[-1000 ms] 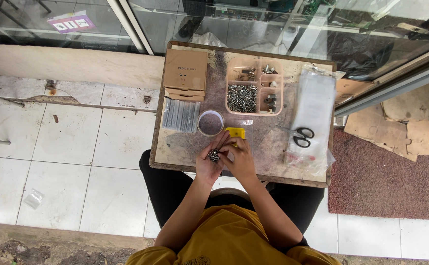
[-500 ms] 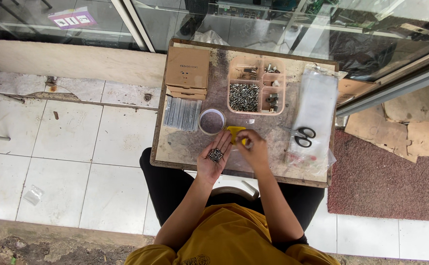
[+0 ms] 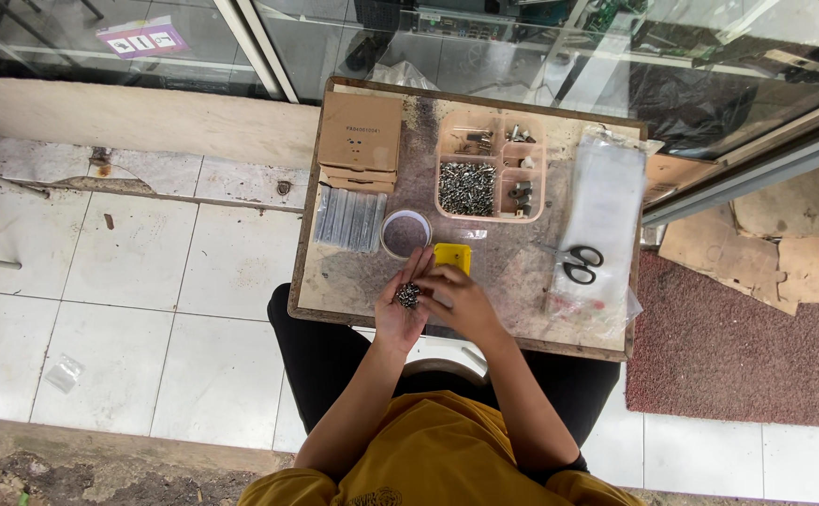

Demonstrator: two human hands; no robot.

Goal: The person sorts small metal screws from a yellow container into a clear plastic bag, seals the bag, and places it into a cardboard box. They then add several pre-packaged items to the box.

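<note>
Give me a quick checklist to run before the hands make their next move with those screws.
1. Screws cupped in left hand: ok.
2. Right hand beside the pile, fingers at it: ok.
3. Yellow box within reach just past the hands: ok.
4. Round cup upright: ok.
5. Scissors lying apart from the hands: ok.
6. Whether the right hand grips a screw: cannot tell.

Cardboard boxes (image 3: 361, 141): a small stack of flat brown ones at the far left corner of my desk (image 3: 522, 267), a pale label on the top one.
Clear bags (image 3: 601, 211): a long pile of see-through plastic packets along the right side of my desk.
Sticker (image 3: 142, 39): a purple and white rectangle on the glass, far left.
</note>
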